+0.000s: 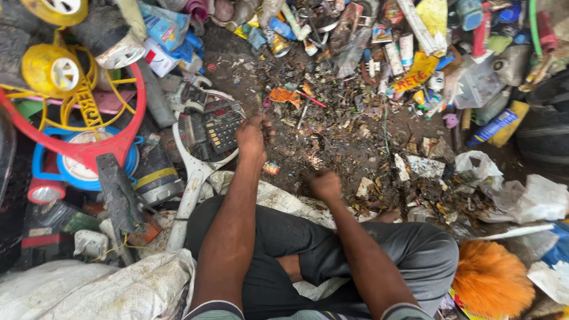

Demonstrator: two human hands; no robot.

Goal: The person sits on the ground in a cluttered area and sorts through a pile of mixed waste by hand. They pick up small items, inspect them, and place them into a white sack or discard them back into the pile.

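At the far left lay a heap of broken plastic: yellow toy wheels (52, 70), a red plastic frame (89, 148) curving over a blue and white round toy (83, 172), and below them a dirty white sack (101, 290). Just right of that lay a white racket (198, 154), its round head up and its handle running down toward the sack, and on its mesh rested a dark calculator (220, 131).

The person sat cross-legged in grey trousers on the ground. The left hand (252, 139) reached forward, palm down, fingers drooping loosely together toward the dirt, just beside the racket's rim and the calculator; I could not tell whether it touched either, nor whether it pinched anything. A small coloured scrap (271, 168) lay on the soil close to that wrist.

The right hand (325, 185) was nearer the body, curled into a loose fist above the dark littered soil (338, 139); whatever it might have held was hidden.

Further right the ground was strewn with torn paper, white plastic bags (533, 198) and a yellow wrapper (418, 74), with tubes and bottles piled along the top. An orange fluffy duster (492, 278) sat by the right knee.
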